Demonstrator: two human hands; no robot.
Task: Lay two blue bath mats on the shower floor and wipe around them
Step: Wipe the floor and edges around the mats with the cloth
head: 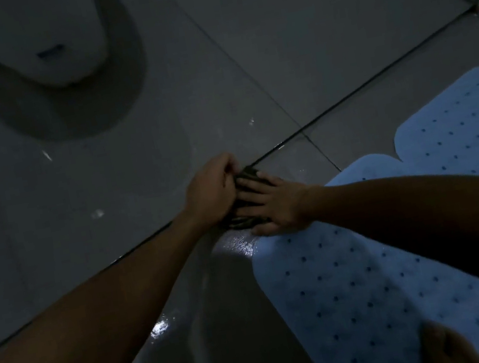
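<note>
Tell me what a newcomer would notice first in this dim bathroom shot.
Both hands meet mid-frame on a dark cloth pressed to the wet grey floor: the left hand curled at its edge, the right hand flat on top. Two pale blue bath mats dotted with holes fill the lower right, the near mat and the far mat. A white toilet base stands upper left.

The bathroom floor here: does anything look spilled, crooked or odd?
The tiled floor glistens with wet patches beside the nearer blue bath mat, where both hands press a dark cloth. The two mats sit at slightly different angles. Otherwise nothing stands out, though the light is dim.
</note>
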